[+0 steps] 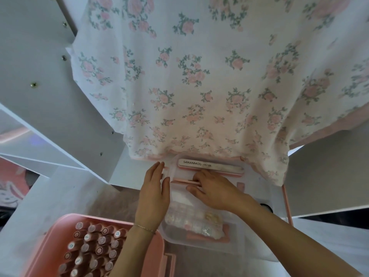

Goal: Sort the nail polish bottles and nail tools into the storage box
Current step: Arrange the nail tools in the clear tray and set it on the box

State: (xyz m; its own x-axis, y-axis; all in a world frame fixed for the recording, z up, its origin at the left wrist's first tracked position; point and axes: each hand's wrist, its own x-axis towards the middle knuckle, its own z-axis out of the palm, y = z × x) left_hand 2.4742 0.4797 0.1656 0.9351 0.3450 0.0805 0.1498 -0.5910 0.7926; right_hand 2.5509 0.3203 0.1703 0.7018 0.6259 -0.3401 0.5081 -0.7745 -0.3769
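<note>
We're working at the clear storage tray [235, 238] on the bench [60, 196]. Our right hand [216, 191] has its fingers [196, 179] curled onto a thin pink stick tool [184, 181], pinching it as it lies across the tray's upper slot. Left hand [154, 191] lies flat with straight fingers, pressing the tray's left edge to steady it, gripping nothing.

Handling guess: the stick looks light, stiff and smooth, so it may roll or slip; best taken mid-length with a fingertip pinch. The nail file [210, 165], printed SANANMOG, sits just behind it at the tray's far end; it looks flat, light and slightly flexible, easiest lifted by its long edges. The tray seems thin plastic and light, likely to slide unless held down.

The small clear compartments [195, 216] nearer us hold tiny decorations, too small to identify; these could spill if the tray is jolted.

The pink box [157, 244] at lower left is packed with nail polish bottles [93, 246] standing caps up, probably glass, so heavier and breakable. A floral cloth [199, 86] hangs over the tray's far edge and could snag the file. Our own forearms cross the tray's near side.
</note>
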